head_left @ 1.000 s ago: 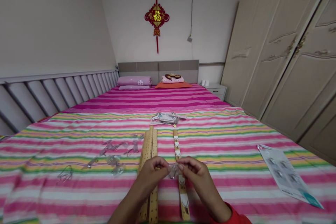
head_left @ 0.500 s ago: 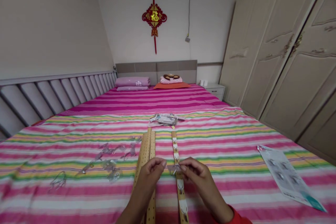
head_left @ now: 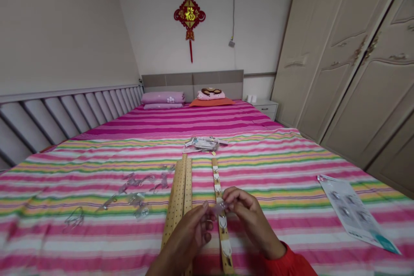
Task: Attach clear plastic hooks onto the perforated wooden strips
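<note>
Two bare hands low over a striped bed cover (head_left: 274,159), close together but apart from each other. Right hand (head_left: 249,220): fingers pinched shut on a small clear plastic hook (head_left: 220,208), just above a narrow wooden strip (head_left: 223,237) with white hooks (head_left: 226,248) along it. Clear hook blurry and see-through, part of it hidden behind the fingers, so its exact shape hard to make out. Left hand (head_left: 186,237): fingers (head_left: 205,220) half curled, right beside the other end of the clear hook. Touching it or not, impossible to tell, and anything inside that hand out of sight. Under the left hand, a pair of wooden strips with rows of little holes (head_left: 177,198), lower ends hidden by the hand and cut off by the bottom edge. Red sleeve (head_left: 287,265) on the right arm, also cut off there. Left of the strips, loose clear hooks (head_left: 136,181), too see-through for a count. Past the strips, a crumpled clear pack (head_left: 202,143). Far right, a printed paper sheet (head_left: 351,211), flat on the bed cover.
</note>
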Demonstrator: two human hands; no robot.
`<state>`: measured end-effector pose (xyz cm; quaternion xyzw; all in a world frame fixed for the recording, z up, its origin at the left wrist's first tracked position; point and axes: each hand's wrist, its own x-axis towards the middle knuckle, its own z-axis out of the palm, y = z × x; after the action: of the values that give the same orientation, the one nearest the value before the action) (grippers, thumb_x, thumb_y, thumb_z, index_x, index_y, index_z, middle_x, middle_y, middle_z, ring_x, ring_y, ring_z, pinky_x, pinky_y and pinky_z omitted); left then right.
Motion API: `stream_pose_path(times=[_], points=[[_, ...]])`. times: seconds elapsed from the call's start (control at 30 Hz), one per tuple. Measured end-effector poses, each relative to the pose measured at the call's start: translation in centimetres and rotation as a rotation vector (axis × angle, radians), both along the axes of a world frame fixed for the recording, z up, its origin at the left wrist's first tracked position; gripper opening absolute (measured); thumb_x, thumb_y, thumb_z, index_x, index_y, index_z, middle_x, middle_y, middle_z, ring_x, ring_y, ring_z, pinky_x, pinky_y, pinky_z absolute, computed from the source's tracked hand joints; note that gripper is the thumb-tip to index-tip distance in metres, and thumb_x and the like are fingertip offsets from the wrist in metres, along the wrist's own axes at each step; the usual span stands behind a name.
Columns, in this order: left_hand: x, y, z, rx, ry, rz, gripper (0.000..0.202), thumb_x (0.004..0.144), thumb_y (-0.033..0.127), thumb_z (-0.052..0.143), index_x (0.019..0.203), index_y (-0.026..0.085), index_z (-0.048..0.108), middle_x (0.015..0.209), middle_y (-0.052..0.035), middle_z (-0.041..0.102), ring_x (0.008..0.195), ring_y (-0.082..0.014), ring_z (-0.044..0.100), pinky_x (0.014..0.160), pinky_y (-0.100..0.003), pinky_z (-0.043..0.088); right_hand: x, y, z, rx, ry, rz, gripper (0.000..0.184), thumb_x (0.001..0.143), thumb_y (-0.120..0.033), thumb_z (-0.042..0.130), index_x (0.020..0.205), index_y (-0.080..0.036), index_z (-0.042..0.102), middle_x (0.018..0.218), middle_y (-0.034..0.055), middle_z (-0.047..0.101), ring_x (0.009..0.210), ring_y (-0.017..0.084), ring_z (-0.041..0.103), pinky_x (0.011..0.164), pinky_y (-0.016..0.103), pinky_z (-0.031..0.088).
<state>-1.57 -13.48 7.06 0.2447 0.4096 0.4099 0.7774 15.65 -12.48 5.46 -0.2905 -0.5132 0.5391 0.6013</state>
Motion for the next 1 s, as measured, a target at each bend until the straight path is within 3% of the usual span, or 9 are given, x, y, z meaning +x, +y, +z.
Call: stream_pose_path(times=[0.13, 0.3, 0.43, 0.67, 0.87, 1.0], points=[[0.7, -0.4, 0.1, 0.023, -0.106, -0.036, 0.027, 0.064, 0.032, 0.078, 0.074, 0.014, 0.061, 0.066, 0.0012, 0.059, 0.054, -0.0051, 0.051, 0.05, -0.016, 0.036, -0.3, 0.2, 0.2, -0.011, 0.012, 0.002, 0.006, 0.072, -0.024, 0.068, 0.067, -0.021, 0.066, 0.083, 0.0036, 0.061, 0.077, 0.018, 0.055, 0.068, 0.028, 0.044], [0.8, 0.0, 0.1, 0.061, -0.017, -0.006, 0.031, 0.064, 0.04, 0.077, 0.074, 0.013, 0.063, 0.065, 0.0003, 0.058, 0.053, -0.0057, 0.05, 0.049, -0.017, 0.034, -0.7, 0.2, 0.6, -0.072, 0.135, 0.014, 0.004, 0.07, -0.018, 0.067, 0.067, -0.02, 0.067, 0.082, 0.0024, 0.063, 0.069, 0.014, 0.054, 0.063, 0.025, 0.043], [0.4, 0.5, 0.0, 0.252, 0.08, 0.06, 0.036, 0.067, 0.048, 0.071, 0.075, 0.013, 0.065, 0.07, -0.0017, 0.061, 0.06, -0.0083, 0.052, 0.054, -0.02, 0.037, -1.3, 0.2, -0.2, -0.255, 0.386, 0.06, 0.008, 0.064, -0.012, 0.07, 0.069, -0.019, 0.068, 0.078, 0.0008, 0.065, 0.065, 0.012, 0.056, 0.06, 0.022, 0.045], [0.9, 1.4, 0.3, 0.536, 0.31, 0.159, 0.026, 0.062, 0.035, 0.077, 0.074, 0.016, 0.065, 0.073, -0.0023, 0.067, 0.073, -0.0151, 0.06, 0.072, -0.026, 0.046, -3.2, 0.3, -1.3, -0.476, 0.649, 0.138, 0.016, 0.062, -0.01, 0.076, 0.076, -0.016, 0.07, 0.069, 0.0015, 0.069, 0.065, 0.011, 0.063, 0.06, 0.019, 0.05], [0.7, 2.9, -0.6, 0.514, 0.363, 0.182, 0.024, 0.065, 0.037, 0.074, 0.072, 0.015, 0.064, 0.07, -0.0001, 0.065, 0.067, -0.0112, 0.056, 0.064, -0.022, 0.042, -3.2, 0.2, -0.9, -0.512, 0.498, 0.084, 0.025, 0.061, -0.019, 0.082, 0.083, -0.016, 0.071, 0.072, 0.0014, 0.069, 0.057, 0.011, 0.062, 0.049, 0.019, 0.047], [0.2, 4.9, -0.5, 0.385, 0.321, 0.115, 0.033, 0.056, 0.04, 0.079, 0.069, 0.014, 0.063, 0.061, 0.0021, 0.06, 0.055, -0.007, 0.048, 0.055, -0.02, 0.036, -1.9, 1.7, -1.0, -0.459, 0.3, -0.058, 0.035, 0.056, -0.031, 0.084, 0.084, -0.014, 0.071, 0.068, 0.0026, 0.069, 0.051, 0.011, 0.06, 0.045, 0.02, 0.044]])
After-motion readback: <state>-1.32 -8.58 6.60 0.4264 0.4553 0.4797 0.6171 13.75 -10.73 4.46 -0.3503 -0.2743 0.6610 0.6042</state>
